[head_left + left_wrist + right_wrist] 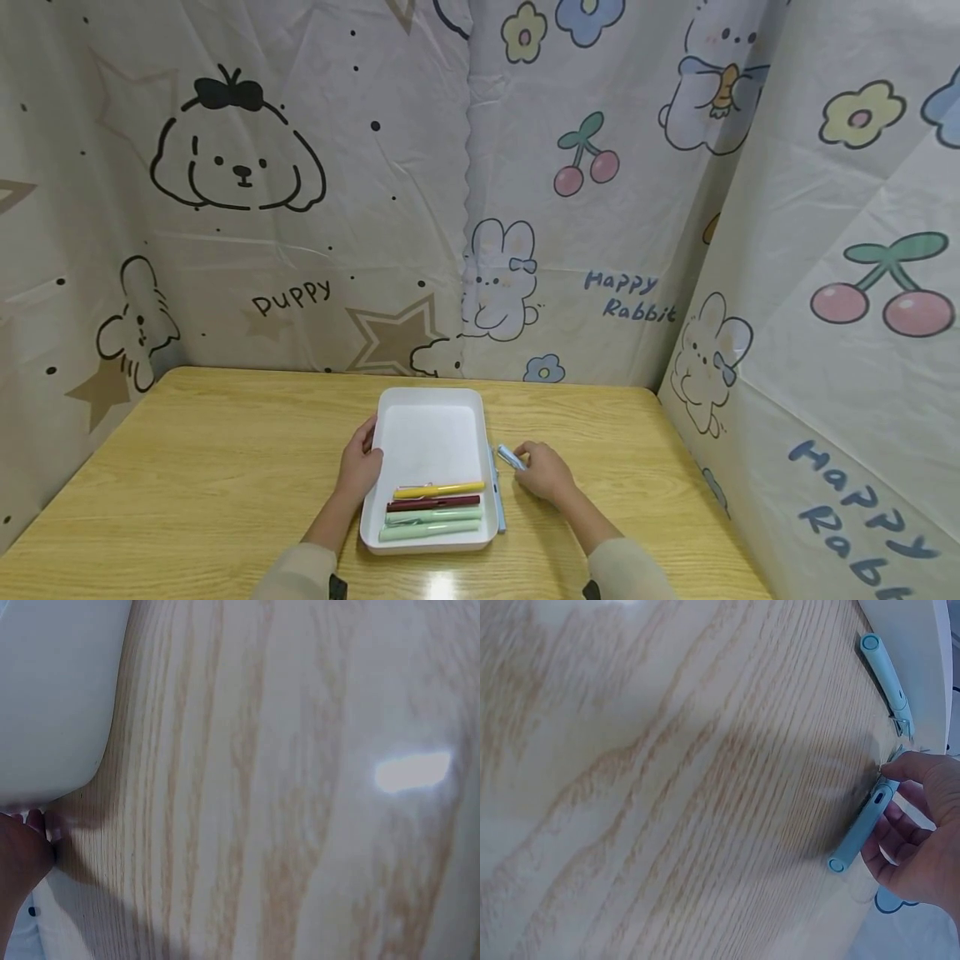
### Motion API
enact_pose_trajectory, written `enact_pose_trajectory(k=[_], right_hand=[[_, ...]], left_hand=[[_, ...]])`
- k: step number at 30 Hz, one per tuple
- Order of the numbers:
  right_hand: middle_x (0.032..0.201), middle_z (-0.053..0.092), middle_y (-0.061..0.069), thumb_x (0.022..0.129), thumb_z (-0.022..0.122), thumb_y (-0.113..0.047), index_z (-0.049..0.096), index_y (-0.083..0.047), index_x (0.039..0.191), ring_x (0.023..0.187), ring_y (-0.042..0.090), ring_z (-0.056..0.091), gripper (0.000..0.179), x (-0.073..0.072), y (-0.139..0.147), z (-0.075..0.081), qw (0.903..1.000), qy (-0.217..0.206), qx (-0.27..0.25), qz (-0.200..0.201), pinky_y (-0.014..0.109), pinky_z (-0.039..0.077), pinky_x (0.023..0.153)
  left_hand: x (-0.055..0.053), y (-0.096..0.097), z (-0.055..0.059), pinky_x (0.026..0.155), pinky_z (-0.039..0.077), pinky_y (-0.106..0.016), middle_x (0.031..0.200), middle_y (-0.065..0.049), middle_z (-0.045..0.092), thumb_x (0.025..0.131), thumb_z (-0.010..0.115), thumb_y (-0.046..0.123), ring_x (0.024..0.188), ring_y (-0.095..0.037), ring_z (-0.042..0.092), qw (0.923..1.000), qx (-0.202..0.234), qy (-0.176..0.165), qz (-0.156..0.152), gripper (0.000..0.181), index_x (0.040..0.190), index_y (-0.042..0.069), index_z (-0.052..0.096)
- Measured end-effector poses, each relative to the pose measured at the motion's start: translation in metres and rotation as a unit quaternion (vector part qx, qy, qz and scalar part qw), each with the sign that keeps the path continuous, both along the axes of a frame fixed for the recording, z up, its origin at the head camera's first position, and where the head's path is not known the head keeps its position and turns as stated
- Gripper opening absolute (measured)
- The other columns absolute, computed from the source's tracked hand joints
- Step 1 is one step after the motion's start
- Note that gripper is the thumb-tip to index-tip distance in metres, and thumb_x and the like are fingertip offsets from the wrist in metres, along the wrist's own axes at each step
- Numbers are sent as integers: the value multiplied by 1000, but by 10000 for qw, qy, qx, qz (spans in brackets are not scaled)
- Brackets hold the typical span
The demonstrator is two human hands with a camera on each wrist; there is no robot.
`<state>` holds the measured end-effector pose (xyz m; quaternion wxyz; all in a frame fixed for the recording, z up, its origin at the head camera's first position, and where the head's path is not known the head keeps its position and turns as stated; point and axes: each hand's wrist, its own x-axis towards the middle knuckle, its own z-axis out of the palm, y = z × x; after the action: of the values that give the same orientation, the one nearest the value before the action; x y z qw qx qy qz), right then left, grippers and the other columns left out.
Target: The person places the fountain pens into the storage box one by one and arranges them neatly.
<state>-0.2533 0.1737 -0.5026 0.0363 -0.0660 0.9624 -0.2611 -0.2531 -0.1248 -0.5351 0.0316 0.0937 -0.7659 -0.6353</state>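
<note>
A white tray stands on the table, its long sides running away from me. My left hand grips its left wall, thumb at the rim; the left wrist view shows only part of that hand beside the tray's corner. To the right of the tray, my right hand pinches a light blue pen between thumb and fingers, close over the table. A second light blue pen lies along the tray's right wall. Inside the tray's near end are a yellow pen, a dark red pen and two light green pens.
The wooden table extends to both sides of the tray. Behind it and on the right hang printed curtains with puppy, rabbit and cherry drawings. Light glares off the table's near edge.
</note>
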Motion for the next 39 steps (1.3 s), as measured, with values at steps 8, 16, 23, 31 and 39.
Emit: enact_pose_trajectory(k=[8,16,23,31,39], right_hand=[[79,50,4,75,62,-8,64,-5,109,63,15,45,34,-2,2,6,9999,-93,44,-71,25,36,52],[80,50,5,77,62,-7,65,-7,109,66,16,45,33,-4,4,12,9999,-62,155,-2,25,36,54],[79,49,4,79,62,-8,65,-8,109,66,15,44,30,-6,5,14,9997,58,185,155,25,35,53],[80,51,5,78,63,-8,66,-9,108,68,16,46,30,-7,4,22,9996,23,119,239,26,37,55],[84,54,6,76,63,-6,67,-9,107,70,17,47,32,-9,1,28,9983,109,-8,572,27,38,58]], left_hand=[[0,-1,0,104,39,-49,148,-20,32,89,35,-1,131,-35,39,10000,-40,-88,-3,60,148,9,25],[-1,0,-1,104,39,-49,148,-20,33,89,34,-2,131,-35,39,10000,50,-69,-26,60,147,7,25],[-1,1,0,105,39,-49,149,-19,32,89,33,-3,132,-36,37,10000,74,-53,-30,60,147,7,25],[0,1,2,105,39,-49,149,-19,31,89,33,-3,132,-36,37,9999,127,-103,-40,61,148,7,24],[0,1,3,105,38,-49,149,-19,30,89,33,-3,132,-35,37,9999,64,-135,-32,61,148,8,24]])
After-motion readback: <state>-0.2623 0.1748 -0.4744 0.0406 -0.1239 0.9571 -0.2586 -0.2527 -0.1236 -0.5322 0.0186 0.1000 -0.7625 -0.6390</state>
